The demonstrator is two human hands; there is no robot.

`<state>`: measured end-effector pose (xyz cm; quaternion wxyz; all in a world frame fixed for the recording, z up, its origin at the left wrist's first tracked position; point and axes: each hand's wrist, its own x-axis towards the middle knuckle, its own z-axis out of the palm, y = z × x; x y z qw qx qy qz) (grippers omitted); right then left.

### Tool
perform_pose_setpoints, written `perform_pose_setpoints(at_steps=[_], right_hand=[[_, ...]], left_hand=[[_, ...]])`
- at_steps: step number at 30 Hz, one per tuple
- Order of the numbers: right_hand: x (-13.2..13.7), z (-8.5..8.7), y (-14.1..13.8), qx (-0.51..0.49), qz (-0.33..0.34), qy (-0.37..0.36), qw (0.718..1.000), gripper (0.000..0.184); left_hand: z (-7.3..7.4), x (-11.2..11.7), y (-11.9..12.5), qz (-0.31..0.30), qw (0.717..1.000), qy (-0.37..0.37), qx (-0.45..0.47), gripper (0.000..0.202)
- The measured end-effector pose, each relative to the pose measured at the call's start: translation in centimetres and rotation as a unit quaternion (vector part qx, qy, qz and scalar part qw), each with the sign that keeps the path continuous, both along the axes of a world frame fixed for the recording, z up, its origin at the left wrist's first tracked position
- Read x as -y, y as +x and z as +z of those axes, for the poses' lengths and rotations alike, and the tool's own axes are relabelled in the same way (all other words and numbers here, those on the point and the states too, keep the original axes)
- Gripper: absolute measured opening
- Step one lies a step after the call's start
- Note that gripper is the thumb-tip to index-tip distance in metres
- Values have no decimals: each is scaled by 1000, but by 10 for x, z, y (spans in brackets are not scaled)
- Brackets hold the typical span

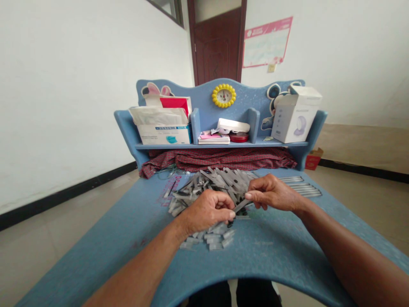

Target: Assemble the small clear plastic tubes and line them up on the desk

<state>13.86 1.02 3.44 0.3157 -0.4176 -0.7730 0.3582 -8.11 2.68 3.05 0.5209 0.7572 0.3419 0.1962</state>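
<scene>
A grey strip [241, 206] is pinched between left hand [207, 212] and right hand [271, 194], both closed on it, just above the desk [271, 251]. A pile of like strips [211, 181] is noted just behind; short pieces [212, 241] lie below the left hand.

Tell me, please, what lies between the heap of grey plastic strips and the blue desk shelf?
A crumpled red checked cloth fills that stretch, as the head view shows.

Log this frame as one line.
left hand: pinching grey strip | right hand: pinching same strip | strip pile: behind hands | surface: blue desk
</scene>
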Motion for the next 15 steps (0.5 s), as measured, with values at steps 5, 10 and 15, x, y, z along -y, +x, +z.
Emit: perform_pose_setpoints(at_steps=[5,10,15], right_hand=[[-1,-1,0,10,-4,-8,1000,46],[-1,-2,0,0,3,-1,1000,46],[-1,-4,-3,-14,8,3,1000,46]], left_hand=[[-1,0,0,5,1000,5,-6,17],[1,1,1,15,1000,8,8,17],[3,3,2,33,999,31,12,16]])
